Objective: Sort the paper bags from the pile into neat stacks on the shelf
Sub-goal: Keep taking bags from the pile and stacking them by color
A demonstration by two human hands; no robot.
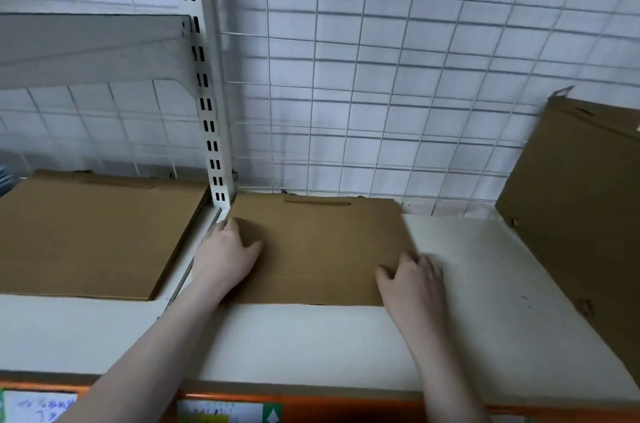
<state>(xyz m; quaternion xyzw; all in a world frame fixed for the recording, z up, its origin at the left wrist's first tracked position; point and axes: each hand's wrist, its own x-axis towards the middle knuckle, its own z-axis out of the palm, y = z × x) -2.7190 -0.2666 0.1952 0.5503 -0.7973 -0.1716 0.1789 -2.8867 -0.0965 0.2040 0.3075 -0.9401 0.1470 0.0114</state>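
A flat brown paper bag lies on the white shelf, its handle slot toward the wire grid back panel and its left edge close against the slotted upright post. The left hand rests on the bag's left side, fingers curled over that edge and thumb lying on top; the right hand sits at the bag's right edge, fingers bent over the edge and thumb on the paper. To my eye the step in hand is squaring this bag into place as the start or top of a stack; whether more bags lie beneath it I cannot tell. The next move likely calls for letting go and fetching another bag. In the bay left of the post, a stack of bags lies flat, its layered edges showing. At far right more bags lean tilted against the grid, probably yet to be sorted. Orange trim runs along the shelf front.
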